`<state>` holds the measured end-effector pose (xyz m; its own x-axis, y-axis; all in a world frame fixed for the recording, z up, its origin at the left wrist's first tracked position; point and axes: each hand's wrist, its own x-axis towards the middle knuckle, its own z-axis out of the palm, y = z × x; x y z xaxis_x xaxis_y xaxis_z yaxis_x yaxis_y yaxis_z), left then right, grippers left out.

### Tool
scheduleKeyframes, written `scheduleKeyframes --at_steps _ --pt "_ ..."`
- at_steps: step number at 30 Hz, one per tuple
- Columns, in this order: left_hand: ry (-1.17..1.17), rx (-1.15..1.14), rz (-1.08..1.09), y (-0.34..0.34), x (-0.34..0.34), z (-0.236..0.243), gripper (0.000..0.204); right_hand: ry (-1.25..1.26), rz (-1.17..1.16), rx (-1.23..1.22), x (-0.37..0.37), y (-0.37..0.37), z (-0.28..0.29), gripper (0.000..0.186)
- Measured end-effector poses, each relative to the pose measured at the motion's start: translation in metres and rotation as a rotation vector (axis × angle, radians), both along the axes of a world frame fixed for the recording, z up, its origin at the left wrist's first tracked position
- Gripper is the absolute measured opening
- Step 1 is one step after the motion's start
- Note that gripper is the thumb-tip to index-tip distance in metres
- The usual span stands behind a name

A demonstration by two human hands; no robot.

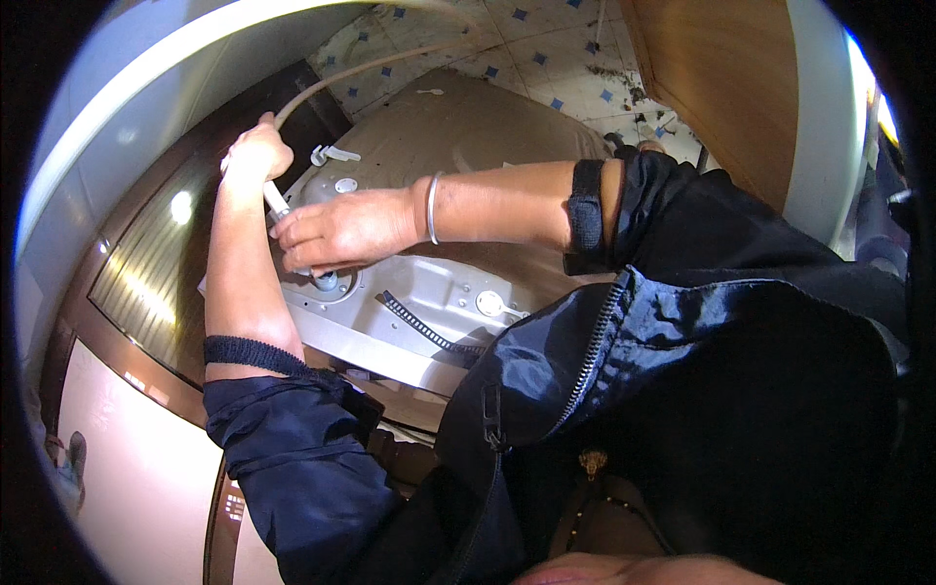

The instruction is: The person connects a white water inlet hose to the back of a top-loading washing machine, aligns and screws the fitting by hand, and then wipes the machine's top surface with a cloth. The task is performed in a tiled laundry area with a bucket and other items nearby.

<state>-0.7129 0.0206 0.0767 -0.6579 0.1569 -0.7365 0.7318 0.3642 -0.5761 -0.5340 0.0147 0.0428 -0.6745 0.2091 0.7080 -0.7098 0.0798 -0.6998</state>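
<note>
My left hand [258,154] reaches to the upper left, its fingers closed round a pale flexible hose [341,73] that curves away to the far right. A short white tube [276,199] shows between my two hands. My right hand [341,229] is closed at the lower end of this tube; the fingers partly hide what they grip. Just below them sits a round grey fitting [327,281] on a grey metal panel [419,292]. A black perforated strip [424,325] lies across the panel, near a round white piece [490,304].
A white plastic clip [333,155] lies on the brown sheet [458,127] beyond the panel. A dark ribbed panel [146,283] stands at left. A wooden board [726,88] rises at the far right, beside a tiled floor [526,49] with dark debris.
</note>
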Motion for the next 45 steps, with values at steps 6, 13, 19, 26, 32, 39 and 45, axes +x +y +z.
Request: scheduleKeyframes --at_steps 6,13,19,26,32,39,45 --pt "0.022 -0.135 0.033 -0.013 -0.023 0.020 0.030 0.035 0.054 -0.065 0.005 0.012 0.003 0.024" --pt "-0.055 -0.466 0.047 -0.035 -0.032 0.021 0.025 -0.201 0.163 0.022 0.027 -0.004 -0.017 0.033" --pt "-0.053 -0.465 -0.016 -0.031 -0.025 0.009 0.027 -0.435 0.140 -0.151 0.034 -0.012 -0.014 0.033" --pt "-0.068 -0.272 -0.097 -0.021 -0.013 0.006 0.035 -0.432 0.328 -0.290 0.019 -0.005 -0.001 0.031" --pt "-0.078 -0.326 -0.091 -0.024 -0.009 0.001 0.033 -0.506 0.352 -0.172 0.016 -0.002 -0.003 0.028" --pt "-0.091 -0.338 -0.122 -0.027 -0.012 -0.005 0.034 -0.478 0.197 -0.090 0.017 -0.009 0.009 0.027" --pt "-0.121 -0.337 -0.128 -0.024 -0.007 -0.005 0.033 -0.378 0.221 0.030 0.009 -0.006 0.006 0.030"
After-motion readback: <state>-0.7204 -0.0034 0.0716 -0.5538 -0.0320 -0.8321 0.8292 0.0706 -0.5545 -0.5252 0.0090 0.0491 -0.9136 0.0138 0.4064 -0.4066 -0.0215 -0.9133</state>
